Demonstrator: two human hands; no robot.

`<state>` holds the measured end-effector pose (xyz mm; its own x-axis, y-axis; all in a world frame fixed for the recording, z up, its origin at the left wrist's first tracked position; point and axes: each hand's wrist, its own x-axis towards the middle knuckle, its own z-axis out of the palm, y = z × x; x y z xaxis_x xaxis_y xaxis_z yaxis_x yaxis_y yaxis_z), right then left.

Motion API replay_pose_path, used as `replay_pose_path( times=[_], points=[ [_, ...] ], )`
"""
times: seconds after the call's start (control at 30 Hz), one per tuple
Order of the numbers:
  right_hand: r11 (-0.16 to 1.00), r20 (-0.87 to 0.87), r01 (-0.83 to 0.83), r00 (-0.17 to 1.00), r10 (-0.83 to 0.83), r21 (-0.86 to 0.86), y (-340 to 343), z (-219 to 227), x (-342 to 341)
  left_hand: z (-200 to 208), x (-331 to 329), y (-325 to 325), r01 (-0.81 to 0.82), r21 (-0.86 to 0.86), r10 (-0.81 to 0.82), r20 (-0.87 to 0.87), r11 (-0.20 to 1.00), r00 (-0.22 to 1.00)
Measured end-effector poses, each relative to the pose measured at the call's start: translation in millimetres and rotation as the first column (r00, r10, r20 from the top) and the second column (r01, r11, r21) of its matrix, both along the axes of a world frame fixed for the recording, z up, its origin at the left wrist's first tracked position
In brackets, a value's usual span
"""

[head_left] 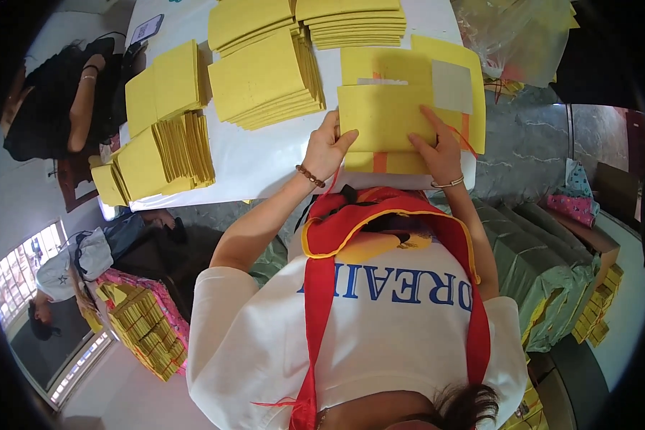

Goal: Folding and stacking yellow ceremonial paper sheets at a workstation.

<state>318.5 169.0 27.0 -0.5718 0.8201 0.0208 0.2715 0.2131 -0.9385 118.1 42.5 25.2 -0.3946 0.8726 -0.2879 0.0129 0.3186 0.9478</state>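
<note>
Both hands are at a folded yellow paper packet [384, 118] near the table's front edge. My left hand [326, 149] grips its left side, thumb on top and the other fingers partly hidden at the edge. On its right side, my right hand [441, 149] has the thumb and forefinger apart on the upper face; its other fingers are hidden. Beneath the packet lie more yellow sheets [362, 66] with orange strips and a pale grey rectangle [451, 86]. A red cord [463, 140] shows beside my right hand.
Stacks of folded yellow packets [258, 75] fill the left and back of the white table [251, 154]. A phone [147, 28] lies at the far left, near another person's arm [84, 107]. A clear plastic bag [516, 36] is at the back right. Green-wrapped bundles [545, 269] stand right of me.
</note>
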Motion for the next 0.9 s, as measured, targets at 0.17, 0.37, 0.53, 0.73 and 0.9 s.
replay_pose_path(
  times=[0.17, 0.37, 0.53, 0.73, 0.9],
  points=[
    [1.0, 0.149, 0.024, 0.989, -0.021, -0.015, 2, 2, -5, -3, -3, 5, -0.024, -0.038, 0.022, -0.046, 0.999, 0.999],
    [0.994, 0.126, 0.097, 0.987, -0.104, 0.059, 2, -11, -8, -8, -3, 10, -0.057, -0.005, 0.056, -0.038, 0.998, 0.998],
    [0.993, 0.174, 0.11, 0.978, -0.117, 0.049, 2, -10, -10, 0, -3, 7, -0.045, -0.013, 0.045, -0.041, 0.999, 0.998],
    [0.997, 0.24, 0.071, 0.968, -0.079, 0.04, 3, -3, -10, 21, 10, -3, 0.064, 0.216, 0.113, -0.713, 0.974, 0.692],
    [0.988, 0.176, 0.086, 0.978, -0.108, 0.127, 3, -15, -10, 27, 26, 11, 0.53, 0.087, -0.143, -0.915, 0.844, 0.378]
  ],
)
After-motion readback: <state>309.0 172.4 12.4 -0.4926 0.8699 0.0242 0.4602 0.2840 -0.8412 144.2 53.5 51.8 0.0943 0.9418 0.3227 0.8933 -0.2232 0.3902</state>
